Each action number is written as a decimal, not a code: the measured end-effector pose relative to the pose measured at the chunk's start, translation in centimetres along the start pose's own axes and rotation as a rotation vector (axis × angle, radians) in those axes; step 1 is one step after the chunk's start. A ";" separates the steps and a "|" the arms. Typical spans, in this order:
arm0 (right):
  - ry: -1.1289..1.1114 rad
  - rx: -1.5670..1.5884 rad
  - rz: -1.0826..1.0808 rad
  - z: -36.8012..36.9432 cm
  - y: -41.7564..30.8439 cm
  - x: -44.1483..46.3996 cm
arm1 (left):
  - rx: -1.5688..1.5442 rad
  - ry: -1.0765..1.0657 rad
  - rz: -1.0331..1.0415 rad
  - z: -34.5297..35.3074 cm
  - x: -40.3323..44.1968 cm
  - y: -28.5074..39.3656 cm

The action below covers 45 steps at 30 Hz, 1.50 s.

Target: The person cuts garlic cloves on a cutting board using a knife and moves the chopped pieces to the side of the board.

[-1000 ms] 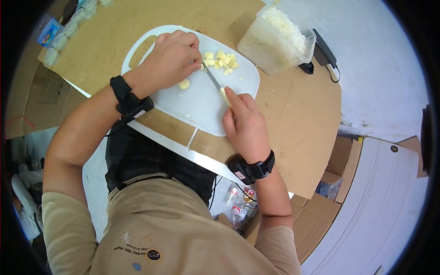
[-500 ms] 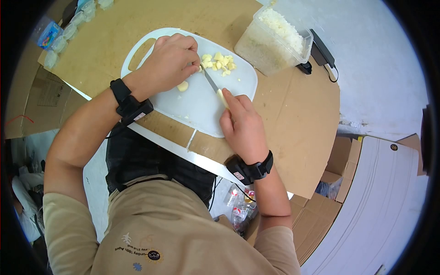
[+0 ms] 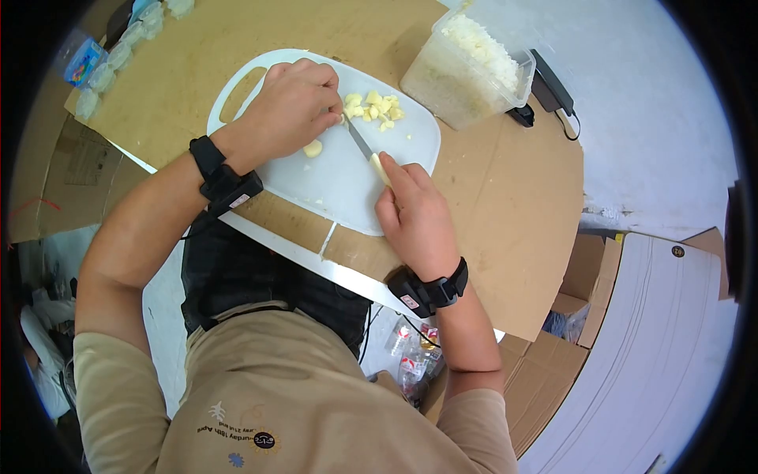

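Observation:
My right hand (image 3: 420, 215) is closed round the pale handle of a small knife (image 3: 359, 141), its blade pointing up and left. At the blade's tip, my left hand (image 3: 296, 99) has its fingers pinched on a small pale piece that looks like a garlic clove (image 3: 342, 120), mostly hidden by the fingertips. Both hands are over a white cutting board (image 3: 347, 189). Just right of the left fingers lies a cluster of cut garlic pieces (image 3: 376, 107). One rounded clove (image 3: 313, 148) rests alone below the left hand.
A clear plastic tub (image 3: 450, 87) heaped with white shreds stands at the board's upper right, beside a black power adapter (image 3: 551, 83). Several small plastic cups (image 3: 118, 55) and a labelled bottle (image 3: 83, 63) line the far left. Cardboard (image 3: 505, 221) covers the table.
The hands, knife and garlic stay almost in place. The whole view has shifted very slightly; the left fingers still pinch at the knife tip.

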State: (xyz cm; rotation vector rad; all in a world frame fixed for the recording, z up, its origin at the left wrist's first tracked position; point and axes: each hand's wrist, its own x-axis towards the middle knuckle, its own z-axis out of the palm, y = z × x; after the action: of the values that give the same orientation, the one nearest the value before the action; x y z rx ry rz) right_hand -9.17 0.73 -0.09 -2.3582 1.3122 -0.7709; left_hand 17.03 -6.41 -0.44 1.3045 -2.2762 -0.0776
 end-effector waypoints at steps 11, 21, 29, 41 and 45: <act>0.012 0.042 -0.001 0.1 -0.1 -0.2 | 0.007 0.014 0.024 0.3 -0.2 -0.4; 0.020 0.040 -0.002 0.1 0.1 -0.1 | -0.008 -0.035 -0.065 0.0 -0.2 0.1; 0.030 0.061 0.007 -0.1 -0.2 -0.1 | -0.005 -0.014 -0.010 0.0 -0.2 -0.1; 0.020 0.060 0.028 -0.3 -0.2 0.0 | -0.023 -0.032 -0.022 -0.1 -0.3 -0.1; 0.026 0.073 0.025 -0.4 -0.4 0.0 | -0.023 -0.018 -0.009 -0.1 -0.3 -0.1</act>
State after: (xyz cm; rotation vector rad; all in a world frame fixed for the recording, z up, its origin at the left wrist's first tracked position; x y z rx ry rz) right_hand -9.11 0.93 0.42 -2.2779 1.2986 -0.8302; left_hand 17.27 -6.18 -0.55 1.3073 -2.2777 -0.1184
